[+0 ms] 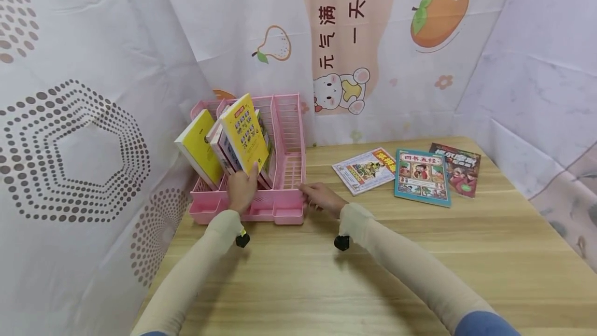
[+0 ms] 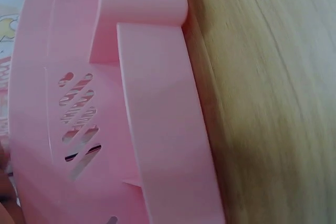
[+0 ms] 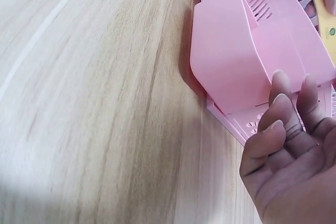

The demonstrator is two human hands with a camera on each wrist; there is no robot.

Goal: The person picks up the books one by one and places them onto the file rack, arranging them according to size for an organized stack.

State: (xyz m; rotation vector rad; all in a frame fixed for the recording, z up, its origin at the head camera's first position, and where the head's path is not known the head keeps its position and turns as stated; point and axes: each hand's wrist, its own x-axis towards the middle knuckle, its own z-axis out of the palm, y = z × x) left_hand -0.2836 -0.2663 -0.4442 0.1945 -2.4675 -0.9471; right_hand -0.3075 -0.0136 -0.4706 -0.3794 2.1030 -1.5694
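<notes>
Left grip (image 1: 242, 190) pinches the yellow book (image 1: 247, 131) low, thumb on its cover, the book leaning left in the rack (image 1: 280, 197); good handling probably means a light hold, its foot guided squarely, without scraping the books (image 1: 227, 153) just left of it, while the rack is braced; right grip (image 1: 323, 198), across from the left, touches the rack's front corner with bent fingers; whether it pinches the wall, I cannot tell; both arms (image 1: 410, 258) stretch forward, low over the table (image 1: 298, 279).

Rightmost rack slot (image 1: 291, 164) passable — leaning books (image 1: 245, 133) obstruct left.
</notes>
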